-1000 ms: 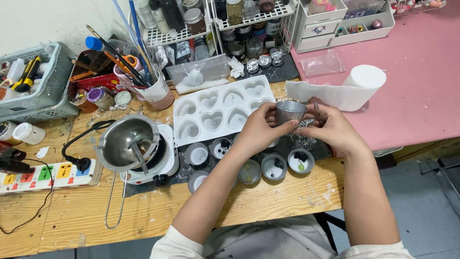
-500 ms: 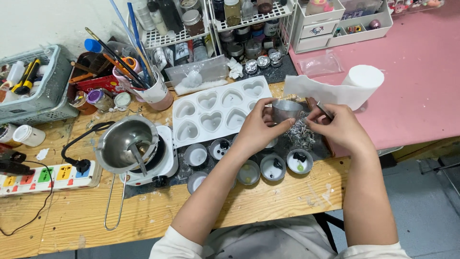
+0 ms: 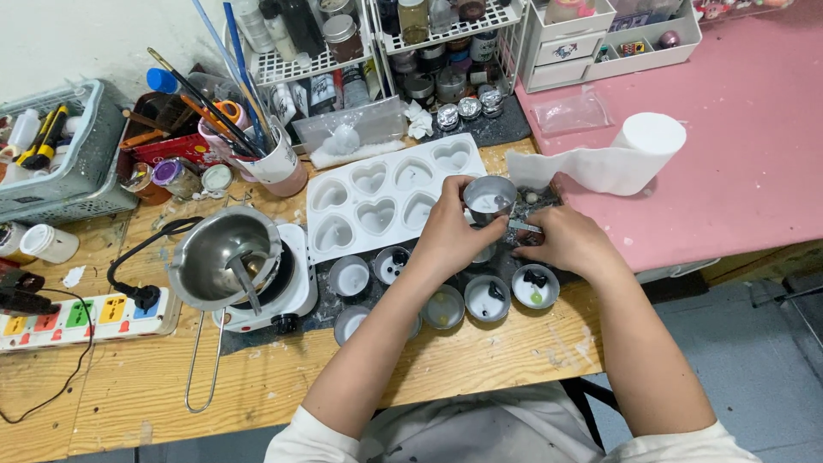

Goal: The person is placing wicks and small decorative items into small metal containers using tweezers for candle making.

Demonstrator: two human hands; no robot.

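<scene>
Bench: wooden top (image 3: 480,360) crowded with craft supplies; pink surface (image 3: 754,154) to the right.
Pot: steel melting pot (image 3: 225,257) on a small white hotplate (image 3: 287,291), left of the work, well apart from both hands.
Mould: white tray (image 3: 390,201) with heart cavities, lying just behind the left hand; cavities appear unfilled.
Roll: white paper roll (image 3: 639,154) on the pink surface, beyond the right hand.
Left hand: left hand (image 3: 450,240) closed around a small metal tin (image 3: 490,199), lifted above the bench and tilted slightly.
Right hand: right hand (image 3: 570,244) pinching a thin metal tool (image 3: 525,226) whose tip meets the tin; fingers together on it.
Tins: row of round tins (image 3: 487,298) below the hands, several holding pale wax and small dark or green inserts.
Progress: most tins look filled and decorated; the held tin looks to be the one in hand, and the mould remains to be poured.
</scene>
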